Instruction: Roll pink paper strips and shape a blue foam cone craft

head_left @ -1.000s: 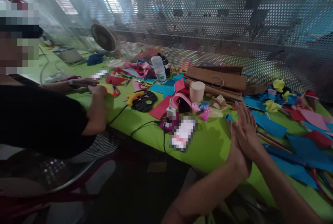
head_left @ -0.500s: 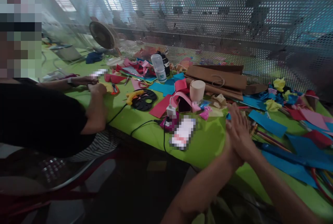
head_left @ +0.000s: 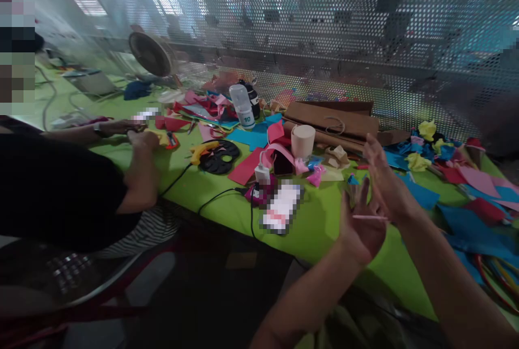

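My left hand (head_left: 362,230) is open above the green table (head_left: 320,230), palm up and fingers spread. A thin pink strip (head_left: 370,217) lies across its palm. My right hand (head_left: 387,184) is just to the right, fingers stretched out and pointing up, its lower edge close to the strip's right end. Whether it touches the strip I cannot tell. Left of my hands lies a phone (head_left: 283,207), beside a magenta power adapter (head_left: 259,192) with a white plug in it.
A cream roll (head_left: 303,141), brown paper (head_left: 332,122), blue and red sheets and crumpled scraps cover the table's back and right. A yellow glue gun (head_left: 203,150) rests by a black palette (head_left: 223,157). At left sits a person (head_left: 60,187); a fan (head_left: 151,53) stands behind.
My hands were pressed palm to palm; now they are apart, with the left lowered and opened. The pink strip has come into view between them. The view has shifted slightly right.
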`<state>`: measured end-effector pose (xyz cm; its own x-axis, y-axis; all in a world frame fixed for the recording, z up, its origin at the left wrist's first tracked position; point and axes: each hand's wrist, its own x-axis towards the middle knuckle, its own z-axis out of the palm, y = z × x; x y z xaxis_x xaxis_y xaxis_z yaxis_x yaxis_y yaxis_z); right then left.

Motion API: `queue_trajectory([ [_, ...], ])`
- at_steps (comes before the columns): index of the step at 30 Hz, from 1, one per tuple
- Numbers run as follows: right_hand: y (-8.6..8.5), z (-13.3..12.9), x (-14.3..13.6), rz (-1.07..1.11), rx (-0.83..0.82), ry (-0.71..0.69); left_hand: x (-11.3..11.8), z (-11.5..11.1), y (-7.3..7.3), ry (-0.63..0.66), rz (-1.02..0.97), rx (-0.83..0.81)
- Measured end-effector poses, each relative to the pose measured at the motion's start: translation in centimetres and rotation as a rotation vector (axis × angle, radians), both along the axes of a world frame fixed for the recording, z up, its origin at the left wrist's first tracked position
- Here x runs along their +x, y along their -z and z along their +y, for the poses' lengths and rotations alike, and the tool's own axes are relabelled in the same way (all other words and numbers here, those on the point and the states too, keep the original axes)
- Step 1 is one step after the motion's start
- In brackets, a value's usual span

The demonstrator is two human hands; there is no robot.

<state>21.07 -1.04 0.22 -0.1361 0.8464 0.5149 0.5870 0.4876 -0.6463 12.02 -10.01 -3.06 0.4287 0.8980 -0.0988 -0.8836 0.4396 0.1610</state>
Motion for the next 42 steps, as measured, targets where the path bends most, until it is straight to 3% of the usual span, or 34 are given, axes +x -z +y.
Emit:
queue_trajectory([
  [3,-0.4,-1.1,0.5,0.025,-0.008,0.014,-0.5,0.3,-0.4,-0.003,-0.078,-0.025],
  [8,0.3,-3.2,0.5,0.002,-0.053,0.052,-0.2,-0.5,-0.9,0.021,-0.079,-0.057],
  [12,0.4,-2.3,0.9,0.040,0.025,0.105,0.2,-0.5,-0.4,0.107,-0.027,-0.105],
  [14,0.3,-1.7,1.3,0.109,0.023,0.117,-0.2,0.2,-0.2,0.061,0.072,-0.109],
  [18,0.5,-2.5,3.5,0.287,-0.055,0.139,-2.9,2.0,-0.3,-0.153,0.361,-0.030],
  [21,1.4,-5.8,6.3,0.170,-0.228,0.101,-5.5,2.9,-0.3,-0.243,0.625,0.034],
  [27,3.8,-14.8,10.7,-0.283,-0.483,-0.332,-7.8,3.8,1.9,-0.260,1.020,0.283],
  [31,5.7,-17.9,11.2,-0.439,-0.481,-0.384,-7.2,4.6,2.9,-0.145,1.565,0.584],
  [35,7.7,-18.4,11.3,-0.489,-0.396,-0.330,-5.3,5.3,3.2,-0.043,2.135,0.741],
  [38,8.2,-18.2,11.1,-0.474,-0.359,-0.302,-3.7,6.1,3.5,-0.001,2.311,0.812],
  [42,7.0,-17.6,10.6,-0.223,-0.387,-0.260,-2.0,7.1,4.0,-0.033,2.376,0.789],
])
